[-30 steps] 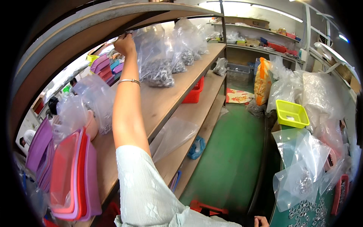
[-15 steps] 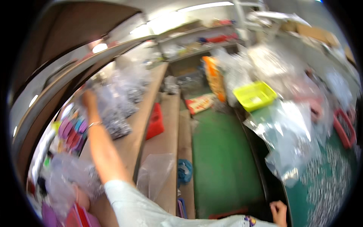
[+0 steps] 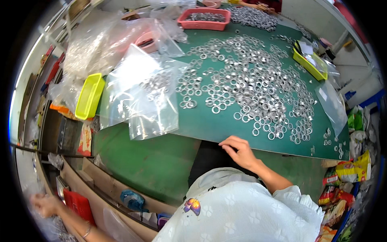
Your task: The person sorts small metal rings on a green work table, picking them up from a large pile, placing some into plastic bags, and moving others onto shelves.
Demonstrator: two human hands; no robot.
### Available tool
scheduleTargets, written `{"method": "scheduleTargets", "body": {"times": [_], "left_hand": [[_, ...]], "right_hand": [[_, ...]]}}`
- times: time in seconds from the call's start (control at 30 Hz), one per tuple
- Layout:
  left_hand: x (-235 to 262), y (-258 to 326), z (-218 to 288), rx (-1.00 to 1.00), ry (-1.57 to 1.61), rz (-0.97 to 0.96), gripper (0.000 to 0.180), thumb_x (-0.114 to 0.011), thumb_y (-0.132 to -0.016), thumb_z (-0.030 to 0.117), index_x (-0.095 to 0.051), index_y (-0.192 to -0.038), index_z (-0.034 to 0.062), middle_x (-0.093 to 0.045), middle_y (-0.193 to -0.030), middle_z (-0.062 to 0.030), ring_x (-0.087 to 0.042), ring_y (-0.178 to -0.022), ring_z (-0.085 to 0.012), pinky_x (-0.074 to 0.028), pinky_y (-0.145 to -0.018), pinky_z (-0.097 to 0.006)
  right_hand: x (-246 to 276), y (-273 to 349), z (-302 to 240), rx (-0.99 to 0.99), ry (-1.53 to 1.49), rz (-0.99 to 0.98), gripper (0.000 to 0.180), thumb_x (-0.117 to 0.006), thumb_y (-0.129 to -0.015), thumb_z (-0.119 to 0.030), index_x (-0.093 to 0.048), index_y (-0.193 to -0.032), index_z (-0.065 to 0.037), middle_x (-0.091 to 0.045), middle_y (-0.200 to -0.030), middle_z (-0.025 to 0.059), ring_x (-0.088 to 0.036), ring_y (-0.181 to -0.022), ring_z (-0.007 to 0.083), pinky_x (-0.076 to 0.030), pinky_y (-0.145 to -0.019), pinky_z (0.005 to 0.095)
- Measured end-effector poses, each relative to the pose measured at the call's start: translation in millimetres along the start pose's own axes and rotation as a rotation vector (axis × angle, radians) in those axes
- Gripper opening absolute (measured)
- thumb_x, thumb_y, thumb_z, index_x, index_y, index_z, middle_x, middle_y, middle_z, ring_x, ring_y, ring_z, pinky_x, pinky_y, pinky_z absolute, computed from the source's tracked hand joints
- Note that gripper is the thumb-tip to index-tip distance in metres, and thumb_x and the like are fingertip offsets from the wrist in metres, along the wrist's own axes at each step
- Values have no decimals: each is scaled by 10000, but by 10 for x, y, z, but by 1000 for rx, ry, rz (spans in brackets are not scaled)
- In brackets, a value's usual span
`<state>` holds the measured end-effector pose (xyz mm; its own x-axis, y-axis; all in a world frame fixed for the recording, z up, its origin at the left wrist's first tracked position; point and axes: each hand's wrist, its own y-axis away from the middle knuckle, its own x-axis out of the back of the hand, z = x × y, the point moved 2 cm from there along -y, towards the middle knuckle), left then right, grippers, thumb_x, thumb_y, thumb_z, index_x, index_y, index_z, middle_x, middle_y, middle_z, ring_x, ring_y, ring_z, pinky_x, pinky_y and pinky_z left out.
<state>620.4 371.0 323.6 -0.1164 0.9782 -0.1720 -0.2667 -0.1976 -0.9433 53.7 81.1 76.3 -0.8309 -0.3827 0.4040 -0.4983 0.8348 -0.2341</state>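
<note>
Many silvery metal rings lie spread over the green table, heaped thickest around its middle. On the table's left part lies a clear plastic bag, with some rings showing through it. My right hand is at the table's near edge, empty, its fingers loosely bent and the thumb apart. Far to the lower left, my left hand is among clear plastic bags of metal parts on the wooden shelf. Its fingers look curled on the plastic, though blur softens them.
A yellow-green basket stands by the table's left edge, another at the far right. A pink tray of rings sits at the back. A red container is beside the shelf. Another person's hands work at the far edge.
My view has swung right, from the shelf to the table. The left hand stays by the bags, now at the lower left; the right hand is now in full view at the table edge.
</note>
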Motion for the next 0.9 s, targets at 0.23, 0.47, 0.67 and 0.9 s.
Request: {"method": "scheduleTargets", "body": {"times": [0.23,0.47,0.67,0.9], "left_hand": [[-1975,3341,2597,2337,1188,-439,148,-501,-867,24,-489,-1010,-8,-464,-736,-27,-339,-499,-39,-283,-322,-143],[-2236,4304,3845,2925,896,-550,177,-541,-880,186,-528,-849,13,-521,-967,-151,-531,-793,-160,-554,-569,-248],[-2135,4720,3631,2786,977,-982,266,-511,-916,260,-544,-789,28,-516,-733,-61,-406,-526,-79,-368,-397,-189],[-2320,4651,3493,2417,940,-1268,242,-512,-919,247,-573,-970,18,-545,-728,-33,-455,-530,-77,-330,-400,-178]], "right_hand": [[896,-55,486,-74,268,246,128,-599,-767,3,-631,-891,0,-604,-832,109,-549,-804,270,-432,-747,341],[959,-937,637,50,460,176,295,-654,-733,-59,-598,-1024,-66,-528,-1069,91,-476,-986,282,-390,-839,388],[885,-1068,815,88,665,-57,341,-695,-708,-163,-621,-1034,-94,-479,-1189,101,-384,-1164,323,-301,-944,440],[557,-1617,826,104,722,147,213,-687,-696,-120,-614,-870,-21,-525,-976,66,-473,-948,256,-344,-817,395]]}}
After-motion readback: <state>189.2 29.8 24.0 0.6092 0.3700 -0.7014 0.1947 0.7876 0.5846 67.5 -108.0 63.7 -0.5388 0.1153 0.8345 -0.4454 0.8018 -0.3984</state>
